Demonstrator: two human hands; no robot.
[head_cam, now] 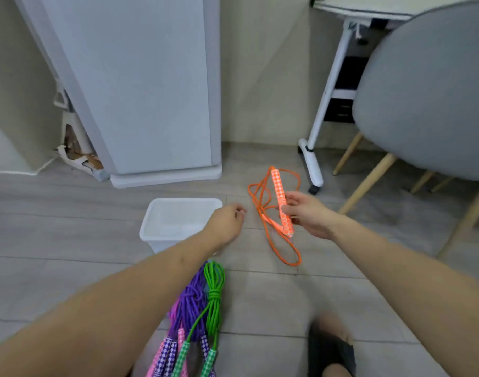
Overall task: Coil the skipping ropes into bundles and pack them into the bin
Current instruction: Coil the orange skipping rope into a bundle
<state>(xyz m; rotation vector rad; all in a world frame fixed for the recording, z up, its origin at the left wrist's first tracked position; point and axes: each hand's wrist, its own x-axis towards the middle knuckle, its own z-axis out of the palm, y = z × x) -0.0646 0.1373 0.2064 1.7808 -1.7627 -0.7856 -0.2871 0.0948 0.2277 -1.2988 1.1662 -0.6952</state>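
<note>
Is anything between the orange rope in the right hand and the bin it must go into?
Only the left hand, hovering over the near right corner of the white bin. The orange rope in the right hand is otherwise unobstructed, though uncoiled.

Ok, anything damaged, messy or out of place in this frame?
Yes. Torn cardboard lies crumpled on the floor behind the pale cabinet, at far left. The orange rope trails loose on the floor, uncoiled, its handles held in the right hand. The white bin looks empty. Nothing spilled.
</note>
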